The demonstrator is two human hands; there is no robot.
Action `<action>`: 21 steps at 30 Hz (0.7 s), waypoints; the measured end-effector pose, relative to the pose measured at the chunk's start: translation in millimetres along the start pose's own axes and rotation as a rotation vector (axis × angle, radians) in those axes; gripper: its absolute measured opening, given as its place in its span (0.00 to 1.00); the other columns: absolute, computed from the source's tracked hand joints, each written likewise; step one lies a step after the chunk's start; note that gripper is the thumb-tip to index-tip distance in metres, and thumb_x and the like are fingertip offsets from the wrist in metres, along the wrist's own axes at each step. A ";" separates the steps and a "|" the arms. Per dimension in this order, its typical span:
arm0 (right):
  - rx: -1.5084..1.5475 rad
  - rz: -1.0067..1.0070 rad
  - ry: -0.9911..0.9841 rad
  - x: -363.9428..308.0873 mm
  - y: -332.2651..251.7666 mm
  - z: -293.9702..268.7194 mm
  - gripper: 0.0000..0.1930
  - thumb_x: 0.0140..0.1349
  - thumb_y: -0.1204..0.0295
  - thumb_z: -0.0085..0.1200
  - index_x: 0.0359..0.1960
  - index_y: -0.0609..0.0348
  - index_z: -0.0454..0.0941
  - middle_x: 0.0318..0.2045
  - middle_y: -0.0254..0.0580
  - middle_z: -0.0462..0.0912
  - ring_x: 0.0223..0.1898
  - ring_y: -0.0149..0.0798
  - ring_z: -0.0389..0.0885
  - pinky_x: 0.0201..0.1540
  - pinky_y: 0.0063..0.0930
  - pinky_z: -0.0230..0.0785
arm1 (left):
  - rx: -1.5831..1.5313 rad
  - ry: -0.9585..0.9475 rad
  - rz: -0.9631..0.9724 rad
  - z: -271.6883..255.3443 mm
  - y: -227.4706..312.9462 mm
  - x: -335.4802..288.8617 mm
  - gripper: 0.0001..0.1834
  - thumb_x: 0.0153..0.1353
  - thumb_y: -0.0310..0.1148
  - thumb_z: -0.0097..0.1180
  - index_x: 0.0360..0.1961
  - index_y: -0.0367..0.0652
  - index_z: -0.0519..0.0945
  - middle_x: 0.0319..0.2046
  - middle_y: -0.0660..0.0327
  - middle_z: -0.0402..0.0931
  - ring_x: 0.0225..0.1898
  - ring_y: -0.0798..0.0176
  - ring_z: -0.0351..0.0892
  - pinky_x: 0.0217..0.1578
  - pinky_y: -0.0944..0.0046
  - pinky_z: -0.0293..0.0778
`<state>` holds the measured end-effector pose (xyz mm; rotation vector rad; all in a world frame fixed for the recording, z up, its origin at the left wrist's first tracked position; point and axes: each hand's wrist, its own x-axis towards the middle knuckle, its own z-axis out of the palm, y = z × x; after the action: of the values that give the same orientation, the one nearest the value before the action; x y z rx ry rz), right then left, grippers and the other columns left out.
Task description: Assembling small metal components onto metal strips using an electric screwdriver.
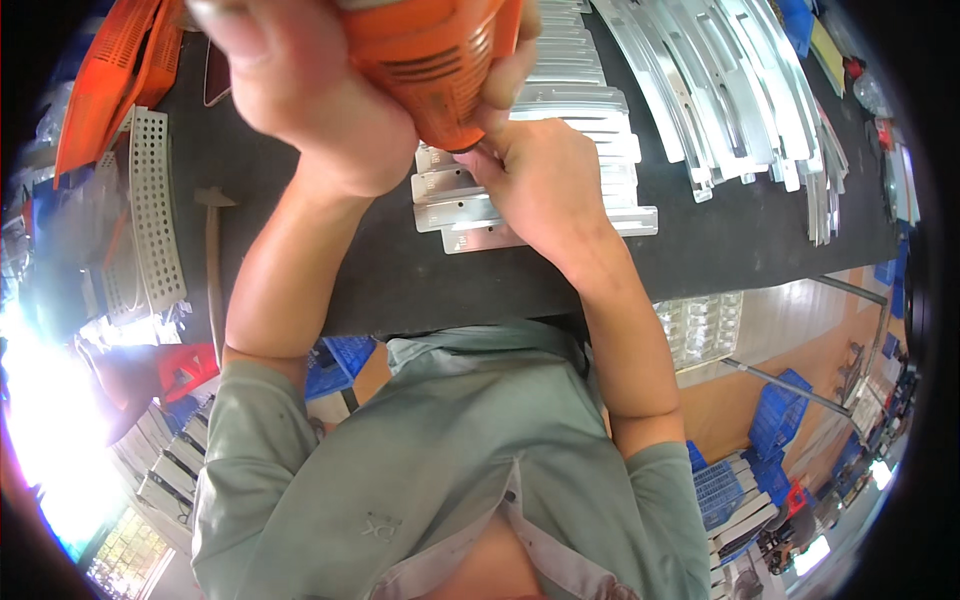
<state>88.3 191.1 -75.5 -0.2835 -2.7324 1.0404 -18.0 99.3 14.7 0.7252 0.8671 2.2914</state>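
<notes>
My left hand [315, 125] is wrapped round an orange power tool [430, 65] with slotted vents, held up close in front of me. The tool's narrow dark end points down toward my right hand [550, 180]. Thumb and fingers of that hand are pinched together right at this end; whatever they hold is hidden. Under my right hand lies a row of overlapping silver metal strips [480, 238] with small holes, on a dark work table [390, 290]. Part of the row is covered by my hands and the tool.
More long metal strips [715, 90] are stacked at the right. To the left lie a hammer [213, 198], a white perforated strip [155, 215] and an orange plastic bin [105, 90]. A clear moulded tray [705, 325] and blue crates [780, 412] stand below the table's right edge.
</notes>
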 end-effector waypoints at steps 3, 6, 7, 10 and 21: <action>-0.009 -0.014 -0.004 -1.2 0.2 2.0 0.07 0.62 0.65 0.63 0.32 0.54 0.86 0.23 0.44 0.84 0.28 0.52 0.84 0.31 0.46 0.73 | 0.321 -0.074 0.050 -19.4 9.4 9.4 0.65 0.51 0.91 0.24 0.58 0.35 0.69 0.27 0.48 0.79 0.14 0.61 0.77 0.15 0.63 0.77; 0.039 -0.031 0.009 1.1 -1.9 2.5 0.07 0.64 0.67 0.62 0.35 0.55 0.86 0.23 0.44 0.85 0.26 0.51 0.84 0.30 0.45 0.73 | 0.448 -0.016 0.268 -9.2 7.2 10.6 0.61 0.56 0.88 0.24 0.59 0.35 0.68 0.27 0.49 0.80 0.13 0.61 0.77 0.13 0.65 0.77; 0.144 0.045 0.012 1.4 -5.5 0.7 0.07 0.65 0.68 0.60 0.35 0.57 0.86 0.23 0.43 0.85 0.23 0.46 0.83 0.28 0.41 0.72 | 0.462 0.065 0.463 -5.0 6.3 11.2 0.60 0.57 0.87 0.26 0.58 0.34 0.68 0.26 0.49 0.80 0.13 0.61 0.78 0.12 0.65 0.77; 0.471 0.234 0.065 5.1 -0.8 -4.8 0.07 0.66 0.70 0.57 0.37 0.60 0.84 0.22 0.39 0.84 0.19 0.35 0.78 0.24 0.33 0.68 | 0.308 0.187 0.250 5.5 12.1 9.8 0.58 0.58 0.85 0.32 0.57 0.33 0.68 0.27 0.47 0.80 0.13 0.60 0.77 0.12 0.64 0.75; 0.575 0.297 0.021 15.6 3.9 -15.6 0.10 0.63 0.72 0.51 0.33 0.63 0.83 0.19 0.39 0.78 0.21 0.35 0.73 0.28 0.31 0.67 | 0.048 -0.020 0.078 -34.3 -7.5 8.2 0.65 0.44 0.91 0.41 0.52 0.31 0.74 0.30 0.52 0.79 0.18 0.61 0.76 0.16 0.66 0.71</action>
<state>77.7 207.8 -64.8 -0.6003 -2.2794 1.8201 -43.7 95.7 -10.5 0.8145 0.9015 2.3353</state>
